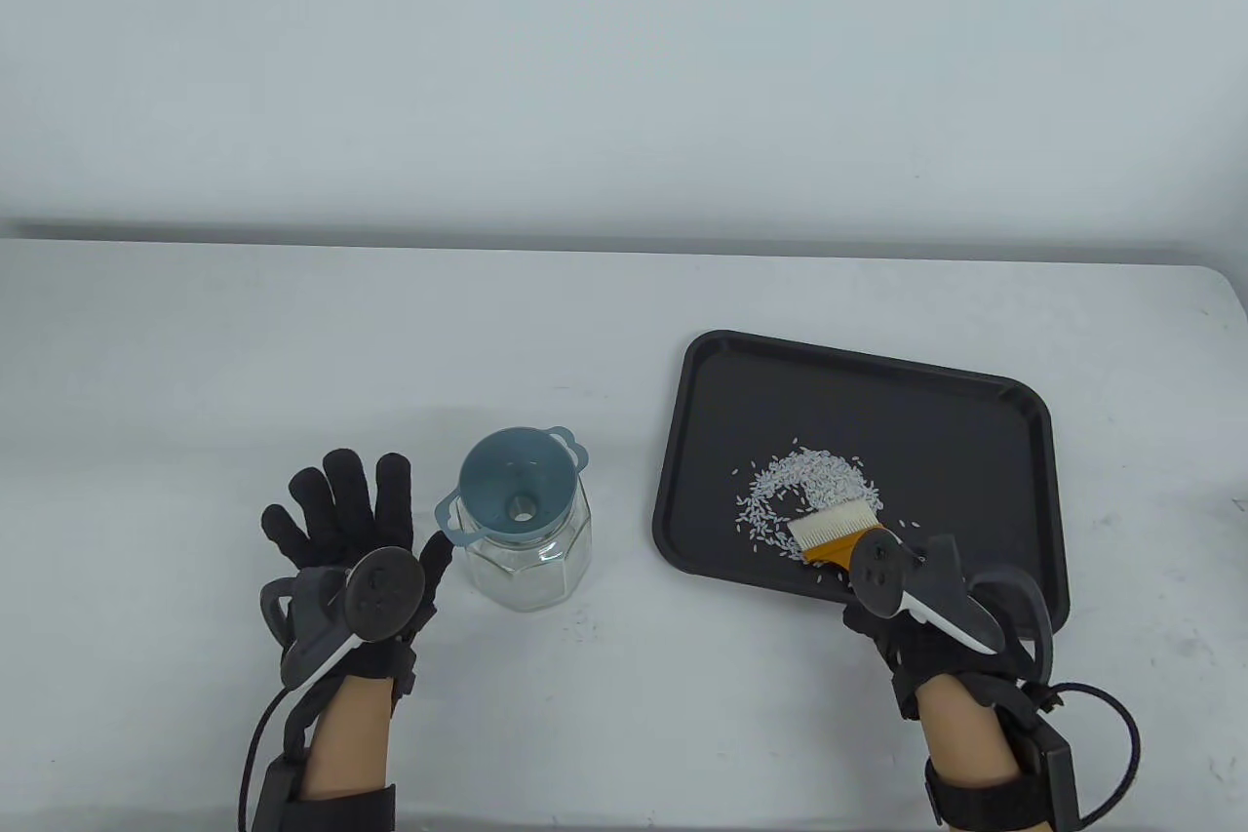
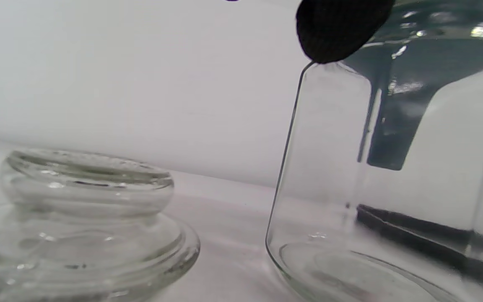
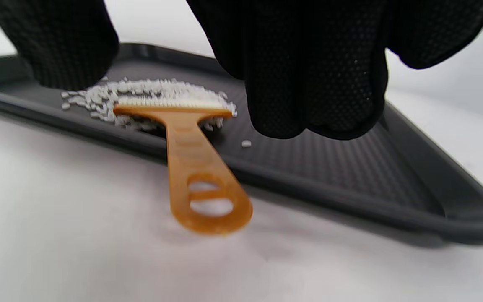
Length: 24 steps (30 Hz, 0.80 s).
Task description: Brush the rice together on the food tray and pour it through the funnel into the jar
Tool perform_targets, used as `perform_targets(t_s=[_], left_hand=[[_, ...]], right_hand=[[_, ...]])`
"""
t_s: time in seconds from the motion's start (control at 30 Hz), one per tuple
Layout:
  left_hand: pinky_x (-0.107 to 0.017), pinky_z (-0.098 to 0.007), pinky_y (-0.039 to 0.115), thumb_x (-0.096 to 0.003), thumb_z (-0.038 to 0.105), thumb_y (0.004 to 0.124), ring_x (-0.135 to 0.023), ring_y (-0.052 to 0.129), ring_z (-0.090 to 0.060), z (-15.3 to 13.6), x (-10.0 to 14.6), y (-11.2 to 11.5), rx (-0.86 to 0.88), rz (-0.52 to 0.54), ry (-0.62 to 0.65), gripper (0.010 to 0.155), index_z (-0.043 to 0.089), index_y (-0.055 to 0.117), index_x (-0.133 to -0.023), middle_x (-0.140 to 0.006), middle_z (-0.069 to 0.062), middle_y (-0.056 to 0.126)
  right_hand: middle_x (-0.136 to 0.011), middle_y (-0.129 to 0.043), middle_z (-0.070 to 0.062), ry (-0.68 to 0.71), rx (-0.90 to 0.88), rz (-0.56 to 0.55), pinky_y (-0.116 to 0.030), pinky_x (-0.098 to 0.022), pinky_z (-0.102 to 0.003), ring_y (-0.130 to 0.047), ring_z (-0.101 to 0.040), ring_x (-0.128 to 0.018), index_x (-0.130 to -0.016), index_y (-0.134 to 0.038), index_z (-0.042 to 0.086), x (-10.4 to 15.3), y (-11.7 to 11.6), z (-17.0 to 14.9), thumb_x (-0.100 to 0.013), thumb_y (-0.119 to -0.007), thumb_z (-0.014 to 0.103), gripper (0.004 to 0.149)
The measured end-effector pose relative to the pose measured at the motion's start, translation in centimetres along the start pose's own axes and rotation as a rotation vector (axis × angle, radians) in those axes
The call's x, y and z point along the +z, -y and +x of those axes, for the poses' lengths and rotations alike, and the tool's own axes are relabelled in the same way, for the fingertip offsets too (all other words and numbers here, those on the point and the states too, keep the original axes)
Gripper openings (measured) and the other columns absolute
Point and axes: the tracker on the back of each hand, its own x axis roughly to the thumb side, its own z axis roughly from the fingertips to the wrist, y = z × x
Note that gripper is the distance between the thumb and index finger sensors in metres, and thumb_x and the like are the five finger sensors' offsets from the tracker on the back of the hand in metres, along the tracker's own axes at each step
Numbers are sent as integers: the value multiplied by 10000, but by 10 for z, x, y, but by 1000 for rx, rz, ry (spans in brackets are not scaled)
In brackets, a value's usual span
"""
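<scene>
Black knit gloves on left hand [image 1: 336, 520], right hand [image 1: 902, 622]; grey-white trackers, black cables, bare forearms.

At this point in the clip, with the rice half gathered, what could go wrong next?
1. A few grains lie apart from the rice pile near the tray's front rim; the brush could flick them over onto the table.
2. The funnel sits loosely in the jar, and the left hand lies open beside it, not steadying it; pouring might tip it.
3. The funnel's hole looks narrow, so rice could clog it.
</scene>
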Motion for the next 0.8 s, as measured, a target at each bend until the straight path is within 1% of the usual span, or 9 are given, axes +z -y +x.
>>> perform_targets(t_s=[0.07, 0.17, 0.23, 0.3, 0.4, 0.5, 0.63, 0.7, 0.8], left_hand=[[-520, -850, -7, -563, 482, 626, -974, 86, -774, 0, 0, 0, 10, -1, 0, 857, 90, 124, -1136, -1133, -399, 66], [-520, -850, -6, -563, 483, 625, -973, 89, -775, -2, 0, 0, 22, -7, -5, 860, 87, 118, -1134, -1133, -396, 64], [-519, -850, -5, -564, 482, 625, -972, 92, -776, -3, 0, -1, 37, -4, -9, 861, 82, 116, -1133, -1130, -402, 65], [-518, -849, -6, -565, 482, 624, -970, 92, -777, -3, -1, 0, 51, -4, -10, 863, 79, 113, -1132, -1132, -397, 66], [-518, -849, -2, -566, 481, 623, -969, 97, -778, -4, -1, 0, 60, -7, -14, 864, 74, 111, -1131, -1128, -406, 68], [-518, -849, 0, -567, 480, 622, -967, 101, -780, -3, -1, 0, 74, -5, -18, 863, 71, 111, -1131, -1126, -407, 70], [-516, -850, 3, -569, 455, 620, -962, 108, -784, -2, -2, 3, 93, -19, -20, 848, 62, 118, -1129, -1123, -415, 77], [-515, -850, 0, -570, 453, 619, -962, 106, -783, -1, -2, 4, 93, -35, -25, 849, 61, 111, -1128, -1123, -412, 72], [-516, -850, 2, -570, 452, 619, -963, 108, -783, -1, -2, 4, 92, -34, -26, 848, 60, 115, -1127, -1122, -414, 75]], right_hand=[[-765, -914, -213, -32, 51, 123, -661, -472, -662, -967, -472, -595, -957, -594, -104, -8, -13, 5, -427, -747, 569, 871], [-711, -951, -188, -40, 97, 186, -700, -444, -641, -1012, -442, -528, -954, -570, -127, -15, -24, 13, -418, -760, 557, 890], [-682, -969, -164, -47, 150, 201, -723, -430, -625, -1034, -417, -498, -946, -554, -146, -17, -27, 18, -413, -786, 521, 885], [-681, -964, -147, -55, 182, 203, -740, -423, -603, -1044, -380, -477, -937, -543, -152, -17, -28, 21, -422, -812, 416, 813], [-685, -951, -150, -71, 170, 131, -729, -432, -602, -1031, -375, -476, -915, -619, -114, -12, -18, 19, -437, -798, 329, 676], [-657, -962, -111, -73, 85, -16, -726, -443, -584, -1029, -340, -461, -893, -688, -65, 0, 3, 9, -482, -724, 263, 527], [-578, -1000, -38, -59, 25, -352, -772, -427, -534, -1053, -262, -386, -813, -795, -4, 16, 26, -3, -486, -732, 326, 469], [-504, -1018, -6, -33, -45, -588, -795, -412, -512, -1054, -222, -316, -760, -840, 24, 24, 35, -10, -467, -760, 355, 450], [-406, -1021, 35, -26, -198, -795, -813, -399, -492, -1042, -182, -237, -712, -877, 51, 36, 46, -26, -445, -793, 390, 440]])
